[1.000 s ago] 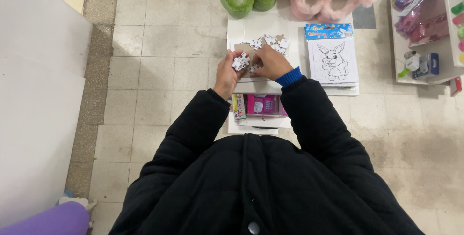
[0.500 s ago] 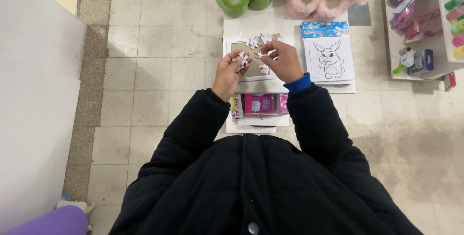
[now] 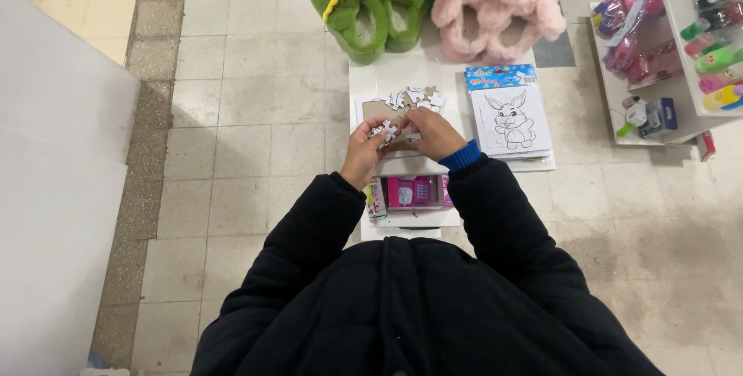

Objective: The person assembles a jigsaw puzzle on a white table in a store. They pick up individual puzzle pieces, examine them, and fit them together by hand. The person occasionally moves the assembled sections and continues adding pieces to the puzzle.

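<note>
Green slippers (image 3: 364,12) and pink slippers (image 3: 495,5) are lying beyond the white worktop (image 3: 371,74); a rabbit drawing pack (image 3: 511,117) is sitting right, a pink toy box (image 3: 414,190) near. Left hand (image 3: 364,148) and right hand (image 3: 433,132) are each pinching, grip closed, white puzzle pieces (image 3: 387,132) over the brown puzzle board (image 3: 379,109); loose pieces (image 3: 418,97) are lying behind.

Tiled floor (image 3: 255,113) bears white board (image 3: 379,74), slippers (image 3: 364,12), shelf (image 3: 681,113).

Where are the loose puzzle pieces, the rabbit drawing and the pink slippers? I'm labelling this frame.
loose puzzle pieces (image 3: 416,98), head view, on a white piece in the pile.
rabbit drawing (image 3: 512,120), head view, on the rabbit's outlined face.
pink slippers (image 3: 495,5), head view, on the fluffy upper.
</note>
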